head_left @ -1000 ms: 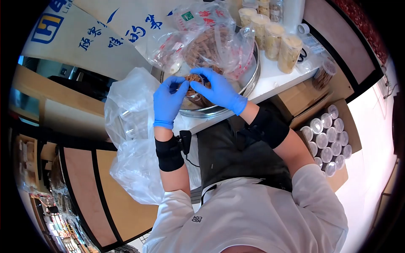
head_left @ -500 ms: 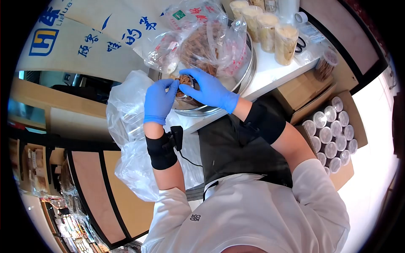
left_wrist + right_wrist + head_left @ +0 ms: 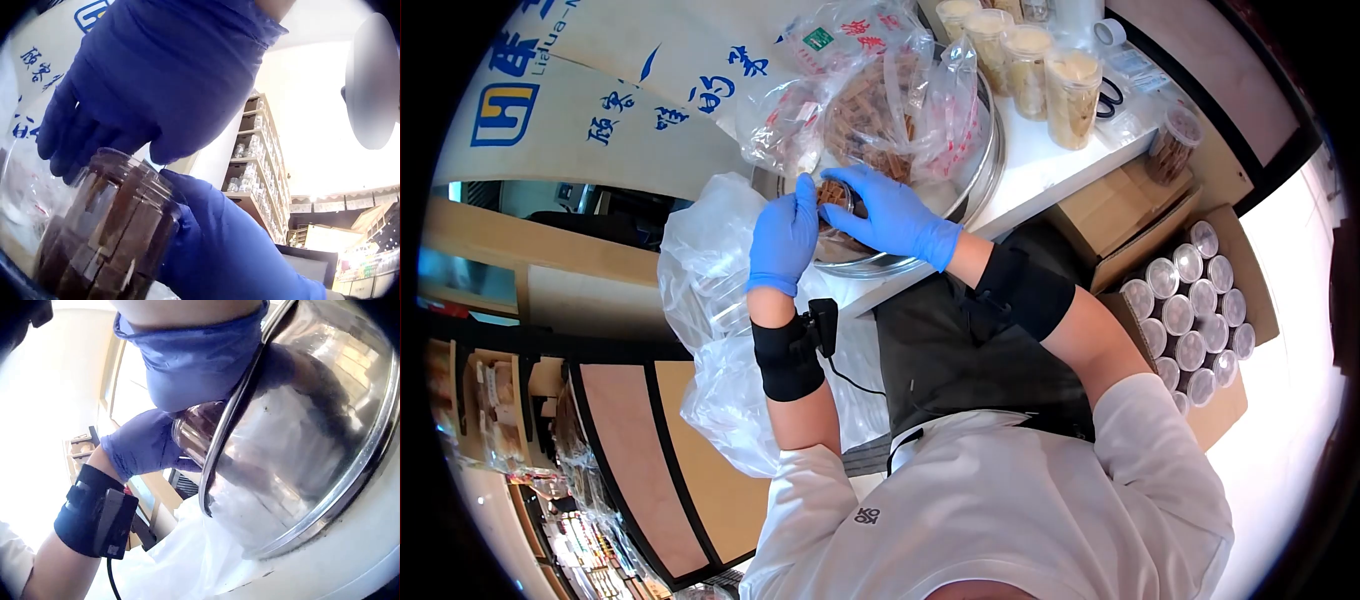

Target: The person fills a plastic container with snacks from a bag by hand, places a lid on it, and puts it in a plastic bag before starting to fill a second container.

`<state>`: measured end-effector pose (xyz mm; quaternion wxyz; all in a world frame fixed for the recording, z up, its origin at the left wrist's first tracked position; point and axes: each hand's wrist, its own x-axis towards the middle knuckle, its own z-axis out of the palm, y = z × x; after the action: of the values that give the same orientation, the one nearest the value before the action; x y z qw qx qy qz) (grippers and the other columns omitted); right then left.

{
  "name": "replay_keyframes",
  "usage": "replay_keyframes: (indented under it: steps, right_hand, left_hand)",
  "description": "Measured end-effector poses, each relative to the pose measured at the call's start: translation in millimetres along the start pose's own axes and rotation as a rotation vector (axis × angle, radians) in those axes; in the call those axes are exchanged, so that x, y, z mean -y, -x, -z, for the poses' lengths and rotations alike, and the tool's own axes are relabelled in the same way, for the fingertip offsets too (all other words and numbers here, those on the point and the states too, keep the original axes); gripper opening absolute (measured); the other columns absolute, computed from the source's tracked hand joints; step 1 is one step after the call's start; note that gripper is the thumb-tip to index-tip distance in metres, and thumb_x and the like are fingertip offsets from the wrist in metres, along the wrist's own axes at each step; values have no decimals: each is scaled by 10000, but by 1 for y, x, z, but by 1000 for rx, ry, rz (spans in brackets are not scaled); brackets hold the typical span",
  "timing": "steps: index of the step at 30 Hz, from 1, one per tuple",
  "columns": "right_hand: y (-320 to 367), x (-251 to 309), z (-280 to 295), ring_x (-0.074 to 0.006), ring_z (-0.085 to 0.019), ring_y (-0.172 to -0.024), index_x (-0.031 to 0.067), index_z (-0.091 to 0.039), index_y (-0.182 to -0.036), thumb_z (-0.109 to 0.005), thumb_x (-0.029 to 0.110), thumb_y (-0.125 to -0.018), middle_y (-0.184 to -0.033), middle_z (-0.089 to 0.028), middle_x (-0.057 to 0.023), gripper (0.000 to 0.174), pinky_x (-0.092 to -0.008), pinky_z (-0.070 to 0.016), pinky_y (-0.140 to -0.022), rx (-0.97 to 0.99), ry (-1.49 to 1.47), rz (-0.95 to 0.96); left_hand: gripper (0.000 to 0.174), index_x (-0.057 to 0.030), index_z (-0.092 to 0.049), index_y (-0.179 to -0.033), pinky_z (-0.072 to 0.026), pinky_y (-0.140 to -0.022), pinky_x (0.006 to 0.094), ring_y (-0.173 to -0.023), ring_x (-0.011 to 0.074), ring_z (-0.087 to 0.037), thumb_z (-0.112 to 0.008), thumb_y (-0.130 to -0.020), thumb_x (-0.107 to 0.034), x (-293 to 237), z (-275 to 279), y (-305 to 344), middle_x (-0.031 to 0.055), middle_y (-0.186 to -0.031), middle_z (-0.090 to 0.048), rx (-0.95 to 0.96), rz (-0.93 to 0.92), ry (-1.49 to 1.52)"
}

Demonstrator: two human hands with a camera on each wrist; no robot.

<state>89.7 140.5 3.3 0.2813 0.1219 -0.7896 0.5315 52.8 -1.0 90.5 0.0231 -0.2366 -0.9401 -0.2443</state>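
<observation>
A clear jar (image 3: 837, 193) packed with brown strips is between the blue-gloved hands, over the near side of a metal basin (image 3: 1000, 150). My right hand (image 3: 890, 215) curls round the jar's side. At the rim, my left hand (image 3: 785, 240) has its fingers fairly straight. The left wrist view shows the tilted jar (image 3: 112, 231), with my left hand (image 3: 162, 75) above its mouth and my right hand (image 3: 219, 237) against its side. In the right wrist view, the basin wall (image 3: 281, 450) partly hides the jar (image 3: 197, 428). More brown strips (image 3: 870, 115) lie in the basin.
Plastic bags (image 3: 955, 100) drape over the basin, and another (image 3: 715, 260) hangs left. Filled pale jars (image 3: 1072, 100), tape (image 3: 1109, 32) and black-handled scissors (image 3: 1109, 98) are at the right. A floor carton (image 3: 1260, 270) holds several lidded containers; a brown-filled jar (image 3: 1174, 145) stands nearby.
My left fingers have straightened from their bent position at the jar's top. The right hand stays round the jar. The head view has shifted slightly.
</observation>
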Motion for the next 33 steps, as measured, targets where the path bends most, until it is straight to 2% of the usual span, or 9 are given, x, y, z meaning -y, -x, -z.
replay_keyframes:
  steps: [4,6,12,16,22,25,27,29,33]
  right_hand:
    - [0,-2,1,-331,-548,-1036,37,-491,-1192,-610,315,-828,-1128,-545,-170,474,-380,-442,-877,-17,-40,4]
    - [0,0,3,-331,-545,-1044,39,-493,-1192,-612,305,-825,-1137,-544,-169,469,-382,-437,-883,7,-27,-9]
    - [-1,2,2,-343,-561,-982,50,-514,-1157,-593,369,-806,-1067,-555,-181,481,-399,-457,-826,-20,2,-7]
    - [-2,-1,1,-343,-558,-984,57,-513,-1159,-585,381,-816,-1063,-556,-176,478,-398,-454,-830,-48,-11,18]
    - [-1,1,2,-336,-568,-982,42,-515,-1153,-525,364,-877,-1087,-564,-183,425,-388,-445,-840,5,-41,5]
    - [-11,-7,12,-335,-588,-945,27,-552,-1104,-491,335,-904,-1015,-597,-196,372,-390,-456,-812,-52,-283,-5]
    - [-20,-13,36,-218,-616,-897,39,-608,-1059,-520,250,-913,-927,-636,-131,271,-324,-467,-789,-167,-116,-191]
    - [-37,-32,64,-346,-623,-811,22,-629,-951,-503,239,-885,-849,-637,-188,259,-412,-483,-719,-303,-41,-165]
    - [-66,-79,92,-351,-627,-828,28,-640,-935,-513,145,-831,-871,-647,-186,202,-421,-492,-721,-119,496,-257]
  left_hand:
    - [588,67,-593,-787,-422,-656,443,-731,438,-542,-373,-952,-453,-4,-5,7,296,-760,-556,-77,52,44]
    - [550,61,-608,-844,-440,-674,421,-727,413,-566,-400,-949,-437,-2,-7,12,279,-761,-579,-162,-54,174]
    - [508,58,-626,-936,-467,-699,367,-759,364,-613,-449,-936,-419,10,-16,9,234,-794,-628,-149,-77,170]
    - [516,51,-634,-899,-468,-683,382,-736,372,-613,-439,-937,-426,8,-22,12,231,-771,-624,-212,-122,162]
    - [629,61,-628,-861,-463,-690,391,-727,344,-620,-391,-925,-518,-12,-12,8,231,-752,-628,-111,100,6]
    - [666,63,-638,-865,-463,-717,417,-797,407,-602,-390,-903,-554,-14,-12,4,260,-810,-626,-83,178,-133]
    - [634,1,-659,-857,-471,-681,425,-766,382,-609,-415,-869,-585,-9,-16,6,236,-771,-624,-165,61,-159]
    - [617,1,-652,-891,-473,-685,419,-777,378,-611,-439,-860,-577,1,-24,4,234,-789,-628,-190,22,-164]
    - [568,2,-627,-1000,-485,-702,393,-811,362,-619,-515,-839,-531,-6,-21,5,219,-854,-637,-77,-51,-42]
